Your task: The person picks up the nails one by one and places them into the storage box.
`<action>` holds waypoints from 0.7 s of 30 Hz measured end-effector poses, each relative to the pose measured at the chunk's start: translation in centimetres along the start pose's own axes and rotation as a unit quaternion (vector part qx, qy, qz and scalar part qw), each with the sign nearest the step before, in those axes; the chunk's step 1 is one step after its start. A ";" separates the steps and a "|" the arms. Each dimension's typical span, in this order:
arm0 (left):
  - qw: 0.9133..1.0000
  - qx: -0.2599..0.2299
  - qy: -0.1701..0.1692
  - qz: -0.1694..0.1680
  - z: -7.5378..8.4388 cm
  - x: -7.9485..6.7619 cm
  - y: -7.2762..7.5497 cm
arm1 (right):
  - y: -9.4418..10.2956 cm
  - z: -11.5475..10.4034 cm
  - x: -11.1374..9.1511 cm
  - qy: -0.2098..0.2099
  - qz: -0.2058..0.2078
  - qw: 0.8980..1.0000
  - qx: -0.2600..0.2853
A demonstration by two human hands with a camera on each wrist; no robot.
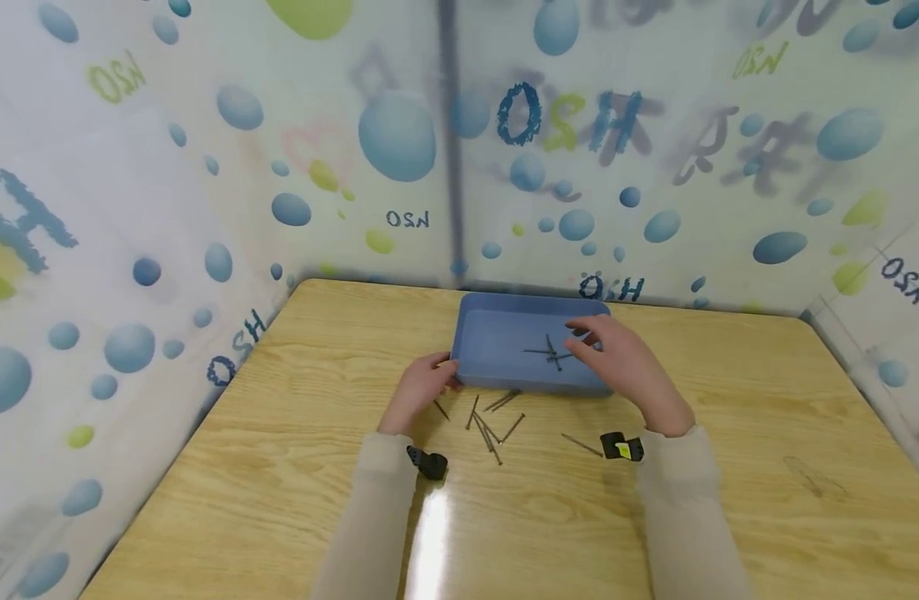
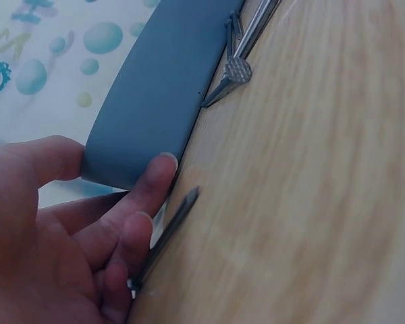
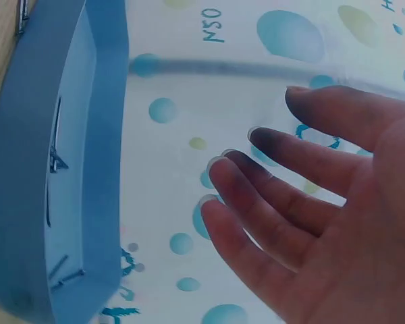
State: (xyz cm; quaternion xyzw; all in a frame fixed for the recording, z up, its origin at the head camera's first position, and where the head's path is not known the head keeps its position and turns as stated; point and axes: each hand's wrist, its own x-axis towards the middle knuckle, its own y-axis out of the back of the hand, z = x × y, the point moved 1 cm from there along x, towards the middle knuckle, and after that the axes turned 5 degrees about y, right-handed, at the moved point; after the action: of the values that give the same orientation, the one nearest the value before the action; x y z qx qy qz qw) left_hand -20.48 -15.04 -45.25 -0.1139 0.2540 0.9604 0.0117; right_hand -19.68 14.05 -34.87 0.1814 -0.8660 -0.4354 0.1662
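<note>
A shallow blue tray (image 1: 496, 333) stands at the back of the table, with several dark nails (image 1: 552, 356) lying crossed on its floor. At the tray's near left corner, my left hand (image 1: 422, 385) grips it between thumb and fingers. One nail (image 2: 165, 239) lies on the wood right beside those fingertips. My right hand (image 1: 626, 360) hovers over the tray's right side, fingers spread and slightly bent; the right wrist view shows nothing in its fingers (image 3: 256, 216). More loose nails (image 1: 486, 429) are scattered on the table just in front of the tray.
A single nail (image 1: 582, 445) lies apart on the light wooden table (image 1: 549, 533), near the right wrist. Behind the table and at both sides rise walls (image 1: 324, 192) covered with printed bubbles and letters. Black straps sit on both wrists.
</note>
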 end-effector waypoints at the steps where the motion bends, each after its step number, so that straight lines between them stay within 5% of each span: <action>1: 1.000 -0.001 0.001 -0.001 0.0 0.0 0.0 | 0.2 -0.2 -0.2 0.003 -0.001 1.000 -0.003; 21: 1.000 -0.004 0.004 -0.008 0.4 -0.2 0.1 | 0.7 1.3 -2.1 -0.012 -0.132 0.991 -0.023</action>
State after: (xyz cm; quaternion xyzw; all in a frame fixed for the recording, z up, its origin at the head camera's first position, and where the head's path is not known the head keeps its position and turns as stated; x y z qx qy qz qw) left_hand -20.36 -14.86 -44.80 -0.1199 0.2497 0.9607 0.0179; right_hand -18.50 16.34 -35.29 0.2848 -0.8264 -0.4751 0.1005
